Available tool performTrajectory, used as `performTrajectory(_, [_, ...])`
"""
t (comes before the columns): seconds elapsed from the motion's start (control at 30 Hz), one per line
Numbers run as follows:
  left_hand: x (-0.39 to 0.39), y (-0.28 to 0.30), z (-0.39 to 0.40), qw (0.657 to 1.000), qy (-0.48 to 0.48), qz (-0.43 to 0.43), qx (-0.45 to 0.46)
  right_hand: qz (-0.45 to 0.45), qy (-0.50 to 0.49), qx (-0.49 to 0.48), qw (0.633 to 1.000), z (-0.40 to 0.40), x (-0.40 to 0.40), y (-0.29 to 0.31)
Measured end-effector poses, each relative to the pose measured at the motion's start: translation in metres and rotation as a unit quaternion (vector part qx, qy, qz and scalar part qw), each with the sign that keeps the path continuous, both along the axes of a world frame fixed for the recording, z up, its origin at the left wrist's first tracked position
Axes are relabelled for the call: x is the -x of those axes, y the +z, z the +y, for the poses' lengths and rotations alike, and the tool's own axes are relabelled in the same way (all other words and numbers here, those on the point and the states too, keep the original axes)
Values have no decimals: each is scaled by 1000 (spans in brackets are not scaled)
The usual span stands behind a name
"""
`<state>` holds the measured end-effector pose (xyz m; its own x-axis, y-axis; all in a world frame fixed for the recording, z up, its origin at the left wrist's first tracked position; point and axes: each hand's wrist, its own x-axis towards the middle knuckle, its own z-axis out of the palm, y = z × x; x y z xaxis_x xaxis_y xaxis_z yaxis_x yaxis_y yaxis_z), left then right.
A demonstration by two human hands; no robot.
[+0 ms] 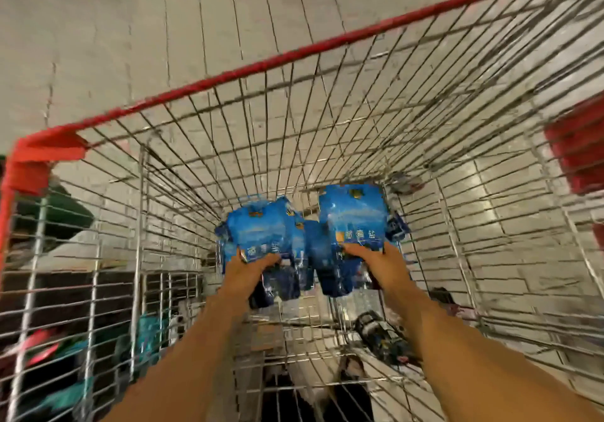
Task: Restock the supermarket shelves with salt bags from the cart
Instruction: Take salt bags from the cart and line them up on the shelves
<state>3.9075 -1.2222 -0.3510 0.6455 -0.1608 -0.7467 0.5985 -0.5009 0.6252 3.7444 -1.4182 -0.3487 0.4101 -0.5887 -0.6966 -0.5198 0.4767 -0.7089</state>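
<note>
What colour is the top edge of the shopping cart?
Red. The cart's top rim is red above bare metal wire sides, seen in the head view.

One wire cart (327, 101) with red rim, two hands (251, 271) (376, 263), two clusters of blue salt bags (268, 225) (353, 215); exact bag count unclear

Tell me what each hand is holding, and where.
Left hand grips blue salt bags at their near end; right hand likewise grips another bunch.
</note>
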Motion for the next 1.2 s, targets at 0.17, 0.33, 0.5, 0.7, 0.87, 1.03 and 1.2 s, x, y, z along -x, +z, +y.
performTrajectory(0.17, [-13,122,-3,993,49,-51,91,-61,0,7,998,1,-14,119])
performTrajectory(0.33, [-15,250,8,979,46,-105,166,-126,-1,79,989,11,-21,244])
performTrajectory(0.5, [-16,370,47,956,43,-162,242,-228,-45,128,964,34,-16,358])
performTrajectory(0.7, [1,476,123,907,70,-249,333,-387,-3,133,912,83,-16,459])
performTrajectory(0.87, [46,553,200,865,142,-356,324,-480,92,127,863,133,-29,511])
performTrajectory(1.03, [113,605,284,808,228,-459,290,-546,185,75,813,215,-49,549])
performTrajectory(1.2, [187,641,374,750,321,-538,211,-589,280,9,758,321,-53,585])
